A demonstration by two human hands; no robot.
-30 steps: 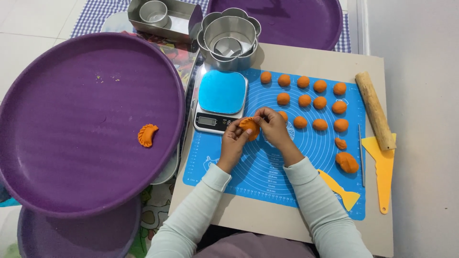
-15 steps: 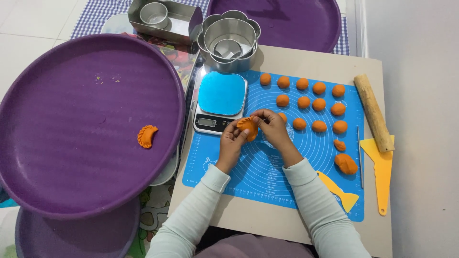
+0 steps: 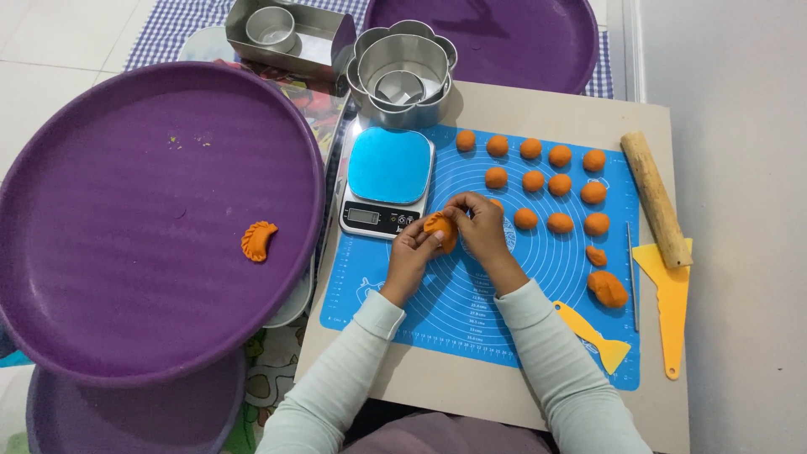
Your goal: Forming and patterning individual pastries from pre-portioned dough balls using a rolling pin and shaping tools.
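My left hand and my right hand meet over the blue silicone mat, both pinching one orange dough piece between the fingertips. Several orange dough balls lie in rows on the mat beyond my right hand. A larger dough lump and a small scrap rest near the mat's right side. One folded orange dumpling lies on the big purple tray to the left.
A kitchen scale with a blue top stands just left of my hands. Nested metal cutters, a wooden rolling pin, two yellow scrapers and a thin metal blade surround the mat. More purple trays sit behind and below.
My fingers have shifted slightly along the dough piece's edge. Everything else stays where it was.
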